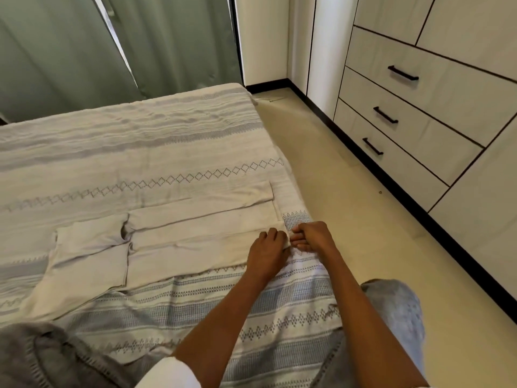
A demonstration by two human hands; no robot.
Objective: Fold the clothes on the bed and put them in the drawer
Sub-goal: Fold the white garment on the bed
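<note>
A beige garment (179, 239) lies flat on the bed, folded lengthwise with its sleeves laid along it. My left hand (268, 247) and my right hand (310, 236) meet at its right end, near the bed's edge. Both pinch the hem of the cloth there, fingers curled. The bed (140, 141) wears a pale bedspread with grey-blue stripes and diamond patterns. Three drawers with black handles (402, 72) stand shut in the white wardrobe at the right.
A grey knitted garment (36, 357) lies bunched at the bed's near left corner. Green curtains (84, 46) hang behind the bed. A strip of cream floor (349, 191) runs between bed and wardrobe. My knee in blue jeans (397, 312) is beside the bed.
</note>
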